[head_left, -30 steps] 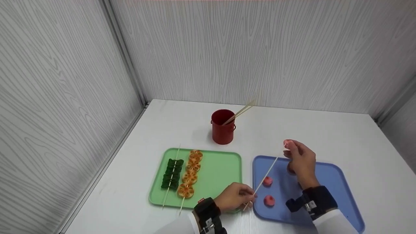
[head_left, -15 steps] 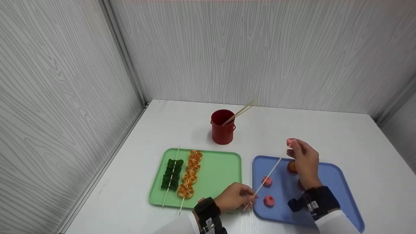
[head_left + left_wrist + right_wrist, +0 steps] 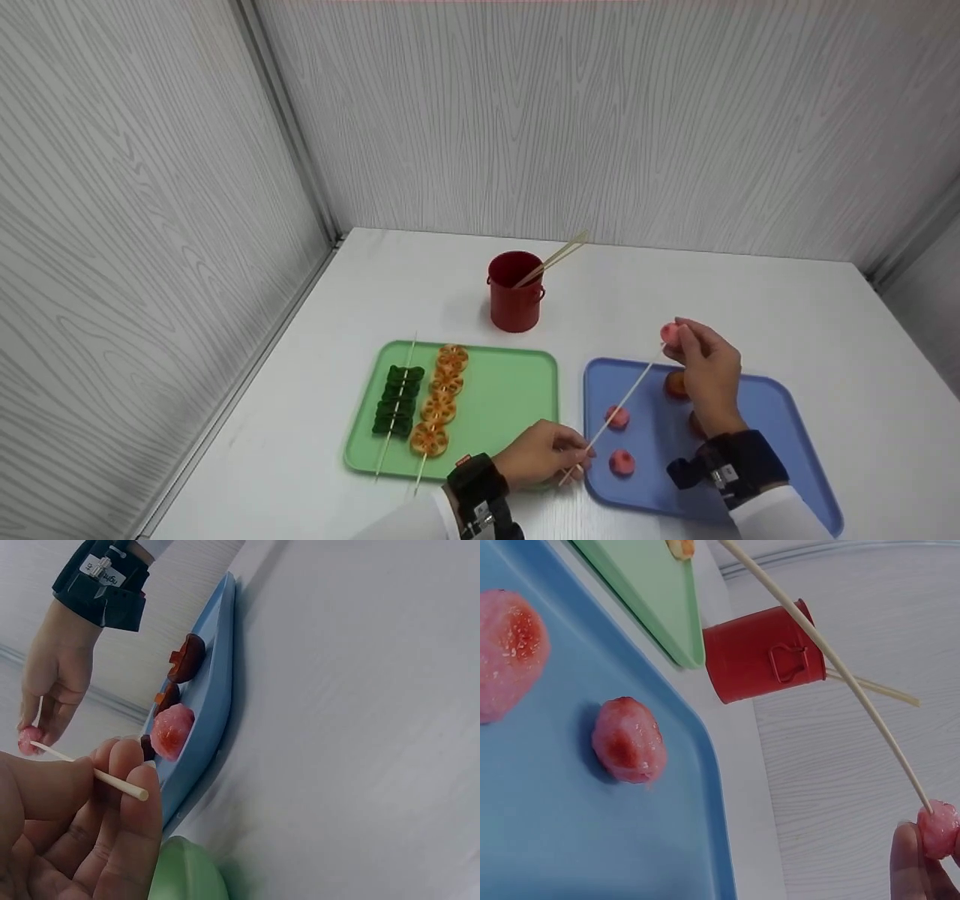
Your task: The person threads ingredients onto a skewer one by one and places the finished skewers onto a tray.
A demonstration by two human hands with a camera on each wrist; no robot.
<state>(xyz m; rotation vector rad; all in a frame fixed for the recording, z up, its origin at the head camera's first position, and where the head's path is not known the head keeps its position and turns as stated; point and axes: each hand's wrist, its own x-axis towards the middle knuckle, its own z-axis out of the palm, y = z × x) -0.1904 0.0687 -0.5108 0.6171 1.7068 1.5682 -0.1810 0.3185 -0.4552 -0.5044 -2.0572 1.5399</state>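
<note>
My left hand (image 3: 541, 454) pinches a thin wooden skewer (image 3: 628, 392) near its lower end, between thumb and fingers. The skewer slants up and right over the blue tray (image 3: 776, 405). At its far end, my right hand (image 3: 709, 371) holds a pink meatball-like ball (image 3: 670, 334) in its fingertips. In the right wrist view the skewer's end meets the surface of that ball (image 3: 939, 831). Two more pink balls, one nearer the back (image 3: 617, 418) and one nearer the front (image 3: 622, 463), lie on the blue tray. Brown rounded pieces (image 3: 187, 658) sit there too, partly hidden by my right arm.
A green tray (image 3: 510, 375) at left carries a skewer of dark green folded pieces (image 3: 397, 401) and one of orange lotus root slices (image 3: 439, 410). Behind stands a red bucket (image 3: 515, 307) with thin sticks (image 3: 562, 253) leaning out. Grey panels (image 3: 600, 120) wall the table.
My right hand has shifted slightly right with the pink ball. The skewer's upper end has swung right and up to the ball, while my left hand keeps its place.
</note>
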